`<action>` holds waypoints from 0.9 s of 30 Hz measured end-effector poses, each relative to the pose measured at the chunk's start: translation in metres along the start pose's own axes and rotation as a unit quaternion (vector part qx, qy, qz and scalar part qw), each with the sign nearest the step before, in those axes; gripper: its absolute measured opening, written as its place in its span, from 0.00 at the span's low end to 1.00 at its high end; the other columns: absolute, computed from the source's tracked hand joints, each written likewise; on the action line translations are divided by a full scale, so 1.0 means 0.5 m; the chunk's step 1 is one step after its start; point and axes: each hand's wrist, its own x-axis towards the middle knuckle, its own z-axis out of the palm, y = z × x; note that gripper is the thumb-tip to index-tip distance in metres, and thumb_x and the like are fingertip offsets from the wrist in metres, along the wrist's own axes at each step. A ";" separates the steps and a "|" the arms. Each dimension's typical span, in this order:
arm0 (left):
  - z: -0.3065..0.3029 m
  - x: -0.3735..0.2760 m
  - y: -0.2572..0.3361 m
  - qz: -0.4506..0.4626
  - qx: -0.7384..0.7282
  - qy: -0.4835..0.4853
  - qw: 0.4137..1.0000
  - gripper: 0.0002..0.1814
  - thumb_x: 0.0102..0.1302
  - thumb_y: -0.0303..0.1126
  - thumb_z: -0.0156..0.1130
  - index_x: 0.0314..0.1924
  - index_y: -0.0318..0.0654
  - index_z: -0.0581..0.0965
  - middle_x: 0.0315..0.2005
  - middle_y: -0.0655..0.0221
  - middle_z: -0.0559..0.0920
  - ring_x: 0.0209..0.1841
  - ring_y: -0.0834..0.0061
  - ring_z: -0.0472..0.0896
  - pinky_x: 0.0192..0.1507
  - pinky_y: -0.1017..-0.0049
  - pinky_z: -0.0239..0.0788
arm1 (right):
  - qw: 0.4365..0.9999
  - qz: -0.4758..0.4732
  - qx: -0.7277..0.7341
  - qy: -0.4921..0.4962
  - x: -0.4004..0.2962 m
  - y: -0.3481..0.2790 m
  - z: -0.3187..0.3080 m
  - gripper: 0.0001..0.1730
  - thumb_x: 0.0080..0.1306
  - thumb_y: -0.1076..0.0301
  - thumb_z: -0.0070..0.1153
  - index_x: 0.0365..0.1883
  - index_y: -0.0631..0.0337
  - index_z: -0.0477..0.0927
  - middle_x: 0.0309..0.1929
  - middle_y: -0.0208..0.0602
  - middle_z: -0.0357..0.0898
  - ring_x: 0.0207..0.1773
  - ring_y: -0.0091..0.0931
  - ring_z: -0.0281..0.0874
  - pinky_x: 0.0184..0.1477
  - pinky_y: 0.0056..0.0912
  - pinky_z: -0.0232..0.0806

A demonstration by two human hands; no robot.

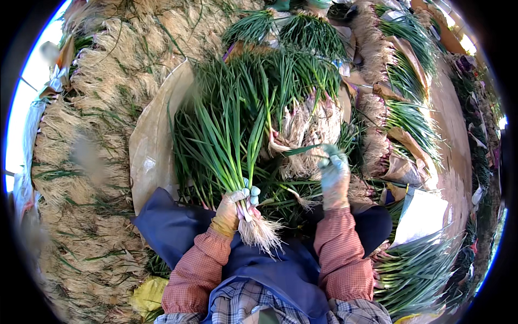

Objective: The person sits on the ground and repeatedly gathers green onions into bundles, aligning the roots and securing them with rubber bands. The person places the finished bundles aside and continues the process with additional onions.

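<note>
My left hand (236,201), in a dirty pale glove, grips a bunch of young garlic plants (232,162) by the pinkish stems. Their green leaves point away from me, and the pale roots (261,233) hang over my blue apron (259,265). To the right, my gloved right hand (335,172) is raised and somewhat blurred. Its curled fingers meet the end of a long green leaf (301,150) and appear to pinch it. Beyond both hands lies a large heap of garlic plants (243,85), with a clump of whitish roots (311,125) facing me. A single loose plant (297,195) lies between the hands.
Densely packed pale roots (121,69) cover the ground at left. A tan sheet (156,141) edges the heap. Stacked garlic bundles (408,113) line the right, near a white sheet (421,216) and more garlic (417,271). A yellow bag (149,295) lies at lower left. Another person's gloved hands (319,5) show at top.
</note>
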 end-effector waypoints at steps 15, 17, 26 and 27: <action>0.023 -0.025 -0.019 -0.001 0.179 0.034 0.983 0.06 0.61 0.23 0.57 0.38 0.31 0.76 0.25 0.61 0.80 0.23 0.68 0.78 0.26 0.69 0.74 | 0.437 -0.282 -0.760 -0.390 -0.114 0.152 0.084 0.06 0.52 0.75 0.52 0.30 0.59 0.72 0.23 0.36 0.74 0.25 0.34 0.78 0.25 0.38 0.68; 0.037 -0.035 -0.030 0.013 0.252 0.081 0.964 0.07 0.60 0.23 0.58 0.39 0.30 0.76 0.23 0.62 0.80 0.23 0.69 0.78 0.26 0.71 0.73 | 0.422 -0.321 -0.751 -0.393 -0.116 0.152 0.107 0.05 0.52 0.73 0.52 0.28 0.57 0.72 0.21 0.35 0.73 0.23 0.33 0.77 0.23 0.39 0.67; -0.003 -0.063 -0.018 -0.014 0.086 -0.025 0.996 0.15 0.61 0.24 0.60 0.49 0.35 0.72 0.34 0.62 0.79 0.29 0.68 0.80 0.26 0.58 0.78 | 0.892 0.285 -0.245 -0.251 -0.056 0.163 0.101 0.17 0.69 0.57 0.54 0.45 0.63 0.78 0.21 0.27 0.76 0.16 0.18 0.68 0.19 0.20 0.61; -0.021 -0.062 -0.019 -0.064 0.073 -0.030 0.995 0.16 0.61 0.25 0.60 0.50 0.35 0.73 0.37 0.62 0.81 0.32 0.66 0.81 0.30 0.60 0.79 | 0.871 0.315 -0.273 -0.261 -0.064 0.180 0.116 0.15 0.70 0.57 0.54 0.44 0.60 0.77 0.18 0.26 0.74 0.13 0.16 0.66 0.17 0.14 0.59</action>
